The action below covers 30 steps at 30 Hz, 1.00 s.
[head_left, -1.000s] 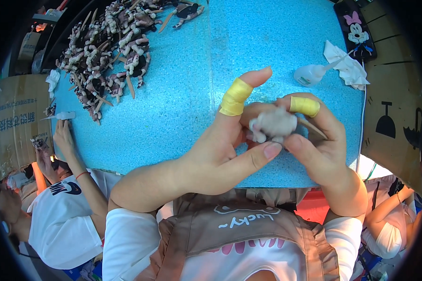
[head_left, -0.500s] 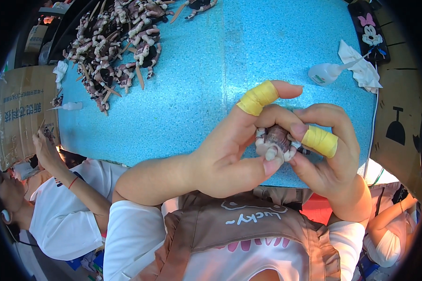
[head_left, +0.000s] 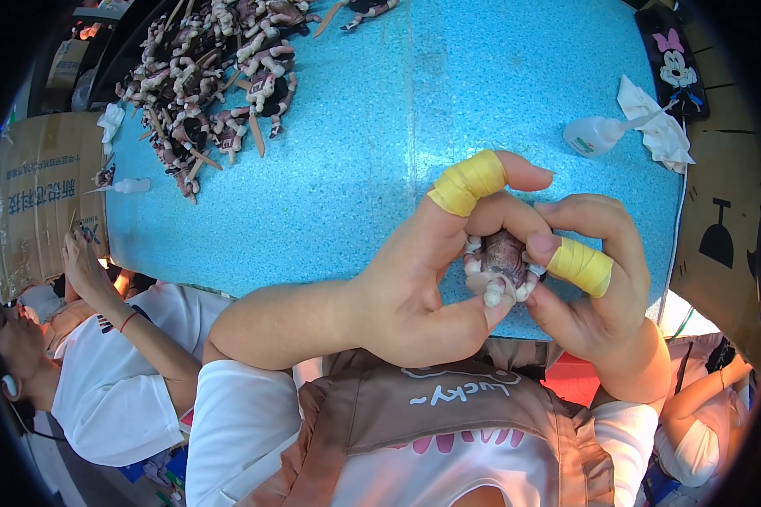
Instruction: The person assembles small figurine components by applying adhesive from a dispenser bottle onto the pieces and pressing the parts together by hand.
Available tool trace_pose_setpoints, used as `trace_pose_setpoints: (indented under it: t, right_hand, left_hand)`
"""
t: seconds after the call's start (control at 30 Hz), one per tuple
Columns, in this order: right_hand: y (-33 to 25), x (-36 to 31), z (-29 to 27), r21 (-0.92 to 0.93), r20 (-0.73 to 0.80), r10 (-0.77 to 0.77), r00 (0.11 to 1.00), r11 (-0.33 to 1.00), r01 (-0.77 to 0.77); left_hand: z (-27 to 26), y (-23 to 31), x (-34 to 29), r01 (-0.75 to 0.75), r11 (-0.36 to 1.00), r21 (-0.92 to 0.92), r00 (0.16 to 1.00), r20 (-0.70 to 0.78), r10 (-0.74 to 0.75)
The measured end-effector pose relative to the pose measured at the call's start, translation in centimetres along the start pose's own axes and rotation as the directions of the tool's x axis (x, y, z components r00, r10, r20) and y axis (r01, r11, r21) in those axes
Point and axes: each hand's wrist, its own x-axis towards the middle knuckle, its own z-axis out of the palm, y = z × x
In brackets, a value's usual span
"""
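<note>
A small figurine with a brownish-purple torso and pale limbs is held between both hands, just above the near edge of the blue table. My left hand grips it from the left, thumb at its lower end and bent fingers behind it. A finger of this hand wears yellow tape and points up to the right. From the other side, my right hand pinches the figurine with its thumb and a yellow-taped finger. The fingers hide part of the figurine's sides.
A heap of similar figurines with flat sticks covers the far left. At the right are a white squeeze bottle, a crumpled tissue and a black case. Another bottle lies left, near a co-worker's hand.
The figurine has tilted slightly in my fingers, and its torso shows more fully. My hands stay nearly in place. The view has shifted a little.
</note>
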Motion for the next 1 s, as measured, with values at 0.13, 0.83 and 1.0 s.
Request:
trace_pose_setpoints:
  t: [0.13,0.83,1.0]
  right_hand:
    - [0.2,0.1,-0.6,0.023,-0.069,-0.056,0.996,0.998,0.058]
    - [5.3,0.2,-1.8,-0.311,-0.157,0.37,0.916,0.862,-0.401]
    - [5.0,0.4,-1.8,-0.111,-0.168,0.371,0.913,0.914,-0.391]
  left_hand:
    - [0.3,-0.1,-0.1,-0.066,0.998,0.021,0.997,-0.032,0.066]
    - [-9.7,9.7,14.9,0.453,0.542,0.707,0.83,-0.557,0.033]
    - [-12.2,3.8,11.1,0.471,-0.426,0.772,0.856,-0.516,0.011]
